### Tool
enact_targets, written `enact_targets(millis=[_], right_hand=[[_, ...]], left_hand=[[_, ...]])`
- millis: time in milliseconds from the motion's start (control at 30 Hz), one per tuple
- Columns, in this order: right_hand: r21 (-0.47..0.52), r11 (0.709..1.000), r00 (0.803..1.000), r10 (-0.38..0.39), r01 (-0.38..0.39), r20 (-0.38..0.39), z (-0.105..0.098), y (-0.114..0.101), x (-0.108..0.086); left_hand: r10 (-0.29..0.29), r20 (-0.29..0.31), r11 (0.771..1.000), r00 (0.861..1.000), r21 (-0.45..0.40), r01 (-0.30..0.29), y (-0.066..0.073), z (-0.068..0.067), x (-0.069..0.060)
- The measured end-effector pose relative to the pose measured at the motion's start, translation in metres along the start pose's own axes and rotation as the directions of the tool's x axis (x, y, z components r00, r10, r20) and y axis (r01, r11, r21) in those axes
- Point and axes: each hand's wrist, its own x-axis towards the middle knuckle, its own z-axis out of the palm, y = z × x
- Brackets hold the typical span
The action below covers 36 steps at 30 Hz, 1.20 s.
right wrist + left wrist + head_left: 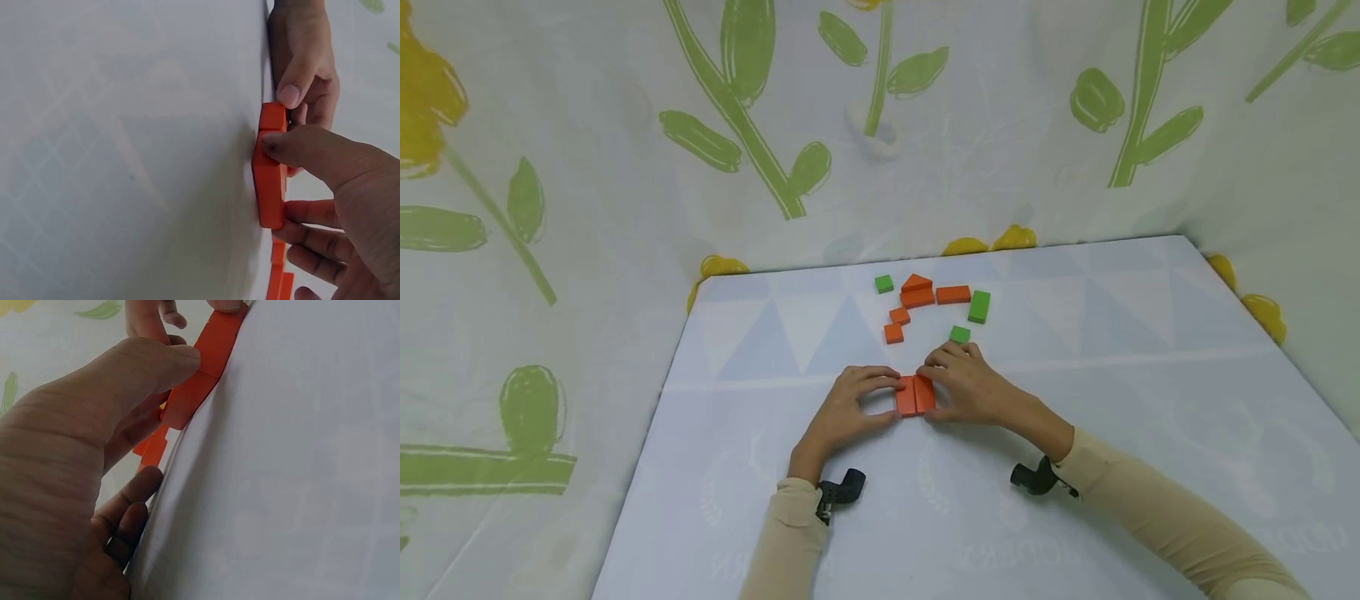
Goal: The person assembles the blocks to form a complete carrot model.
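Note:
Two orange blocks lie side by side on the table, long edges together: a left orange block (906, 397) and a right orange block (925, 394). My left hand (848, 406) pinches the left one, thumb at the near end and fingers at the far end. On the other side, my right hand (966, 385) holds the right one the same way. In the left wrist view, the left thumb (178, 362) presses an orange face. The right wrist view shows the right thumb (290, 147) on the right block (270, 197); its fingertips reach the far end.
Beyond the hands lie an orange triangular block (917, 282), orange rectangular blocks (953, 294), small orange blocks (893, 333), a green rectangular block (979, 307) and small green blocks (883, 284). One green block (959, 334) sits just past the right fingers. A floral curtain (970, 150) hangs behind the table (760, 533).

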Motion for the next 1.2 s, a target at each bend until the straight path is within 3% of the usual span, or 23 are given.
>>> enact_targets(millis=[300, 667, 1000, 1200], right_hand=[[0.036, 0.997, 0.997, 0.064, -0.065, 0.041, -0.002, 0.002, 0.003], [0.088, 0.987, 0.989, 0.141, -0.137, -0.034, -0.016, 0.019, 0.013], [0.074, 0.960, 0.959, 0.276, -0.271, -0.060, -0.027, 0.053, 0.022], [0.059, 0.934, 0.930, 0.358, -0.354, -0.082, -0.032, 0.080, 0.027]], left_hand=[[-0.001, 0.000, 1.000, 1.000, 0.001, 0.001, -0.001, -0.001, 0.001], [-0.004, -0.001, 1.000, 1.000, 0.000, 0.004, -0.001, -0.003, 0.001], [-0.004, 0.003, 1.000, 1.000, -0.018, 0.004, 0.001, -0.002, 0.001], [0.008, 0.000, 0.999, 1.000, -0.040, -0.008, 0.001, 0.000, 0.001]])
